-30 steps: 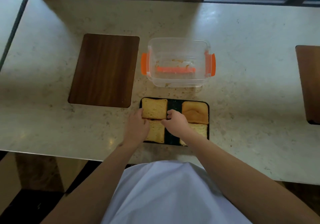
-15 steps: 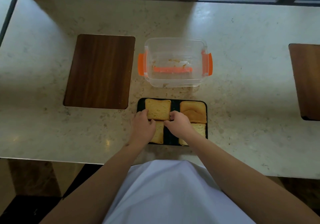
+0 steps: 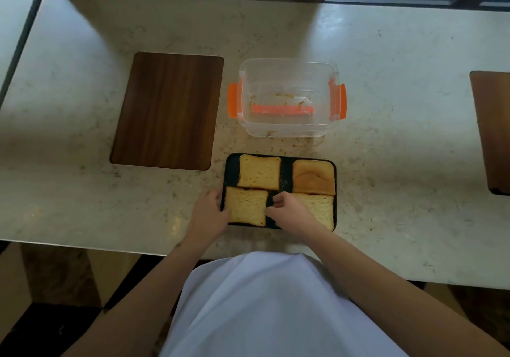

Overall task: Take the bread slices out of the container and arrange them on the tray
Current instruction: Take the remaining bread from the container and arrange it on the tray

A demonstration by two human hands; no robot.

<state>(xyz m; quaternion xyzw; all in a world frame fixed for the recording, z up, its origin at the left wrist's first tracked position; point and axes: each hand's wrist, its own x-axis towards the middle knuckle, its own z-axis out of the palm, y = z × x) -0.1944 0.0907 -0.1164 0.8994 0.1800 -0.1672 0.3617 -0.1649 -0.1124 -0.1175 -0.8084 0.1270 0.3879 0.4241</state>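
A black tray (image 3: 286,176) lies near the counter's front edge with several bread slices on it. The far-left slice (image 3: 259,176) and the browner far-right slice (image 3: 313,177) lie flat and untouched. My left hand (image 3: 208,214) presses its fingers against the left edge of the near-left slice (image 3: 246,206). My right hand (image 3: 289,212) pinches that slice's right edge and partly covers the near-right slice (image 3: 321,209). Behind the tray stands the clear container (image 3: 287,67) with orange clips, holding only crumbs.
A dark wooden board (image 3: 168,109) lies left of the container. Another wooden board (image 3: 492,130) sits at the right edge of the view. A window frame runs along the back of the marble counter (image 3: 400,136). My white shirt fills the bottom of the view.
Both hands have drawn back from the far-left slice to the near-left slice, which is now uncovered and held at its two sides.
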